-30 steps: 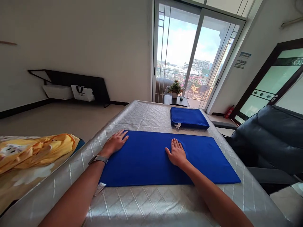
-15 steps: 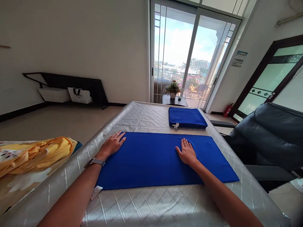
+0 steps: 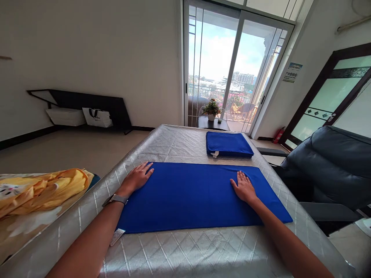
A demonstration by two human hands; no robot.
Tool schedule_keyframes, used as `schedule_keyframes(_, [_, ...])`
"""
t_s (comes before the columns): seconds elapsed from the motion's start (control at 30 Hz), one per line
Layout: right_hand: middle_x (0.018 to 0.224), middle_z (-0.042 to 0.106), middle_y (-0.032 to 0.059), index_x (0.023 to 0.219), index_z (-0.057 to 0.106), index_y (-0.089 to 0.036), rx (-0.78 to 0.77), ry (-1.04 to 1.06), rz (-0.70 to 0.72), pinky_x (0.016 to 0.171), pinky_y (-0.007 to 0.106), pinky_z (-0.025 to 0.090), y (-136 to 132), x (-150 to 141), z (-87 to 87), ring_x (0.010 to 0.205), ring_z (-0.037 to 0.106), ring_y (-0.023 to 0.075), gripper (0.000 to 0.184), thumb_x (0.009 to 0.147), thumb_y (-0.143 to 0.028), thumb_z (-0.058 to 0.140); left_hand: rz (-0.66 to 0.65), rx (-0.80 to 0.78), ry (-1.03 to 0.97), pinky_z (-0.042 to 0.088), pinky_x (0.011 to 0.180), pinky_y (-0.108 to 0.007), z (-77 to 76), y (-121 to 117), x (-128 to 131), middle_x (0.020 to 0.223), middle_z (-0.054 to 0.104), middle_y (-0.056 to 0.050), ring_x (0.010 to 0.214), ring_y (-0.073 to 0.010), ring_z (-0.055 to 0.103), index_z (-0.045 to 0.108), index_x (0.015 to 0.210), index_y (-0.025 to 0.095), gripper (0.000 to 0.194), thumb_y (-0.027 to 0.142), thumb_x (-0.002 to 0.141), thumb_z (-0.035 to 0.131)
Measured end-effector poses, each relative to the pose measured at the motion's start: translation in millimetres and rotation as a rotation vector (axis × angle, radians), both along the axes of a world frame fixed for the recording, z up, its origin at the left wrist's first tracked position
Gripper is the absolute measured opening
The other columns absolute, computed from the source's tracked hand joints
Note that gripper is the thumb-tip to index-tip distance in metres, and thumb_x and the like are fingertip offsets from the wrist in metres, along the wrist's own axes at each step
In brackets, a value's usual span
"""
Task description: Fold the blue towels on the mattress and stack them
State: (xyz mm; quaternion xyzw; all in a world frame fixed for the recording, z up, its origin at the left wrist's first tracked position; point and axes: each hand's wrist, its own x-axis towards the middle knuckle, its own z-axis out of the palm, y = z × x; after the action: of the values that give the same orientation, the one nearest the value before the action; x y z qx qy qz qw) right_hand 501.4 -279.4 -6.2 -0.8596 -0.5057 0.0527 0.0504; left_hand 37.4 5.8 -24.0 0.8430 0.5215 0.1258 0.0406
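A long blue towel lies flat across the silver quilted table cover. My left hand, fingers stretched out, presses on the towel's far left corner; a watch sits on that wrist. Toward the towel's right end my right hand lies flat on the cloth, fingers extended. A white tag sticks out at the towel's near left corner. A folded blue towel rests farther back on the table.
Crumpled yellow cloth lies on a lower surface to the left. A dark leather armchair stands close at the right. Behind the table are a small potted plant and glass balcony doors.
My right hand has slid rightward along the towel from its middle toward the right end. My left hand has stayed at the left corner.
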Motion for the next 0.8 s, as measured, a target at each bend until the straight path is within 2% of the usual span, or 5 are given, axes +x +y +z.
schedule_keyframes(0.47, [0.17, 0.017, 0.0114, 0.161, 0.018, -0.003, -0.013, -0.057, -0.074, 0.126, 0.034, 0.007, -26, 61, -12.5, 0.156, 0.013, 0.0204, 0.086, 0.099, -0.062, 0.014, 0.001, 0.02, 0.001, 0.027, 0.122, -0.047, 1.2, -1, 1, 0.161, 0.042, -0.01, 0.149, -0.03, 0.035, 0.047, 0.152, 0.017, 0.07, 0.056, 0.098, 0.027])
schedule_keyframes(0.8, [0.17, 0.017, 0.012, 0.161, 0.019, -0.003, 0.013, -0.049, -0.145, 0.126, 0.037, 0.009, -43, 105, -22.9, 0.156, 0.015, 0.0217, 0.086, 0.098, -0.061, 0.016, -0.014, 0.027, 0.004, 0.026, 0.123, -0.047, -1.1, 2, -1, 0.162, 0.039, -0.012, 0.149, -0.0304, 0.035, 0.045, 0.153, 0.015, 0.07, 0.055, 0.099, 0.027])
